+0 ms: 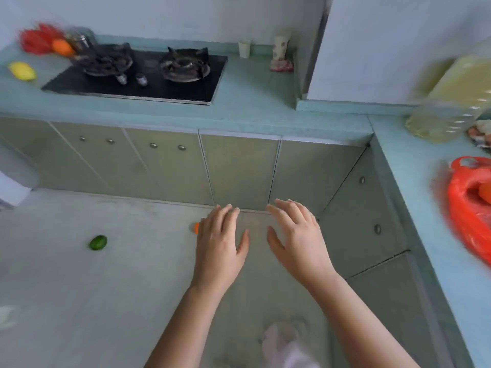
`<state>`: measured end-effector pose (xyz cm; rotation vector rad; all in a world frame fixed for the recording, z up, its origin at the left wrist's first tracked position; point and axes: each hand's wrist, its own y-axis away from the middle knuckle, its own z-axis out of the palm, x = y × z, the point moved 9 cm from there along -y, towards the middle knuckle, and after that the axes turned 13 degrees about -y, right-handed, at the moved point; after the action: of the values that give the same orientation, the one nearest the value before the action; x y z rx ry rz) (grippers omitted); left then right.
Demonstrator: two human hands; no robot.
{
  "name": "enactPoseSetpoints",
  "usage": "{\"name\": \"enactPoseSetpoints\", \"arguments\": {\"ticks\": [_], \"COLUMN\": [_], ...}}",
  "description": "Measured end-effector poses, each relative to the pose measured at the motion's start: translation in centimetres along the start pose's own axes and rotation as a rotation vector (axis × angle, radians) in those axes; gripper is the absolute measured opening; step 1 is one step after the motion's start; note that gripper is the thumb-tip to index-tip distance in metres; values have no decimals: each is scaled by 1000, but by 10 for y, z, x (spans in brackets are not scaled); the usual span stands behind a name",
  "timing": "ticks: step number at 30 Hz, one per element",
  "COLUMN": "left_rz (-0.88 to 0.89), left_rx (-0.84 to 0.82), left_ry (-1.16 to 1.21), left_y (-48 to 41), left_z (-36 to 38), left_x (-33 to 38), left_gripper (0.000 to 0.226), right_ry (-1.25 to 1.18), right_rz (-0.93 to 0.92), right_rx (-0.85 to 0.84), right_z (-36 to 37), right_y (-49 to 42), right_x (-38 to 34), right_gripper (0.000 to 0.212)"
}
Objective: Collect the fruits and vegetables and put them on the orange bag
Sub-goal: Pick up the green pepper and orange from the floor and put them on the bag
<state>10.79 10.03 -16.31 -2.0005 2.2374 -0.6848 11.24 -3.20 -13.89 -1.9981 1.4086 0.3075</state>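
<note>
Far-left counter: a yellow fruit (22, 71) is seen lying on the pale blue-green countertop (252, 94); behind it an orange fruit (62, 47) rests against a blurred red bundle (38, 38).
Hob: a black two-burner gas stove (138, 73) is set into the countertop against the wall.
Floor, left: a green fruit (98, 242) is seen alone on the grey floor (66, 288).
Floor, middle: a small orange item (196, 228) is mostly hidden behind the left hand.
Left hand (220, 243): held out palm down, fingers loosely spread, nothing gripped.
Right hand (297, 237): held beside it, apart, fingers likewise spread and empty.
Cabinets: grey-green doors (239, 168) with round knobs are fitted under the L-shaped counter.
Right counter: the orange bag (467, 208) is laid near the edge, with something orange on it; a blurred bottle (449, 107) of yellowish liquid lies behind it.
</note>
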Motion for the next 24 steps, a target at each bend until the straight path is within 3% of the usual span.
{"name": "enactPoseSetpoints", "arguments": {"ticks": [12, 21, 24], "left_rz": [-377, -633, -645], "left_rx": [112, 24, 1], "left_ry": [-102, -214, -236], "left_y": [106, 141, 129], "left_z": [-68, -77, -73], "left_x": [-173, -293, -329], "left_gripper": [40, 47, 47], "right_ry": [-157, -251, -254], "right_rz": [-214, -343, -345], "right_rx": [-262, -410, -415], "right_z": [130, 240, 273], "right_y": [-1, -31, -53], "right_x": [-150, -223, -233], "right_gripper": [41, 43, 42]}}
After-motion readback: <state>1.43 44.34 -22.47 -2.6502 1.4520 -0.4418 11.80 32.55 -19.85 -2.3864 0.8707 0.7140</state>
